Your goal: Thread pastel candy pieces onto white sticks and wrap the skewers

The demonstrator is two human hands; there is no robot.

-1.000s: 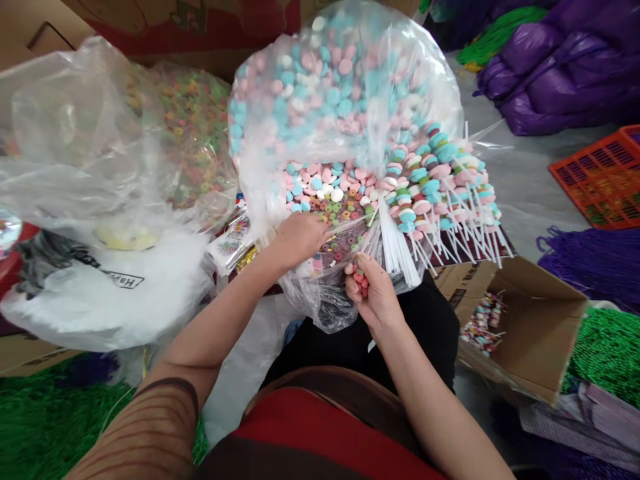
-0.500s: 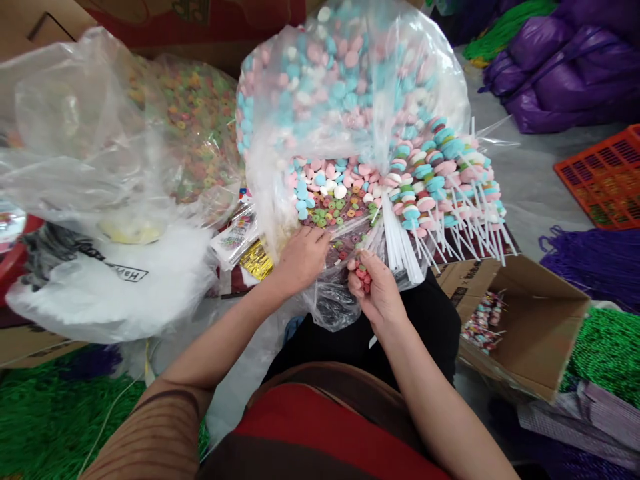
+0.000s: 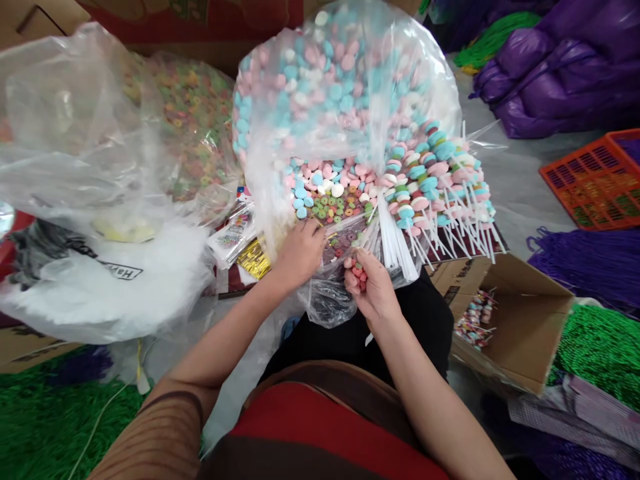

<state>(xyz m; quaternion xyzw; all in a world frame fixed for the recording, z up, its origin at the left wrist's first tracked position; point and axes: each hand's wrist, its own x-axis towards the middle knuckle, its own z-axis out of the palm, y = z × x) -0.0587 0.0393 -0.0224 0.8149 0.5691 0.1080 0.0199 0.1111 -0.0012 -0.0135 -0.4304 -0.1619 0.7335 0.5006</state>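
My right hand (image 3: pixel 374 288) is closed around a small bunch of red ring candies (image 3: pixel 359 270), held just above the bag's near edge. To its left, my left hand (image 3: pixel 301 253) points down at the loose green and orange ring candies (image 3: pixel 333 208), its fingers bent together and the tips partly hidden. Pink, blue and white candy discs (image 3: pixel 327 175) lie just beyond them in the opening of a big clear bag (image 3: pixel 320 87). Beside my right hand is a bundle of white sticks (image 3: pixel 395 243). Threaded candy skewers (image 3: pixel 435 173) are piled to the right.
Another clear bag of ring candies (image 3: pixel 195 127) stands at left, behind a white plastic bag (image 3: pixel 115 287). Printed packets (image 3: pixel 233 235) and gold ties (image 3: pixel 254 259) lie between. At right are an open carton (image 3: pixel 530 327) with wrapped skewers, an orange crate (image 3: pixel 595 177) and purple sacks (image 3: pixel 555 67).
My left hand has shifted slightly away from my right hand, toward the green ring candies. My right hand keeps its hold on the red ring candies. The whole view has drifted a little.
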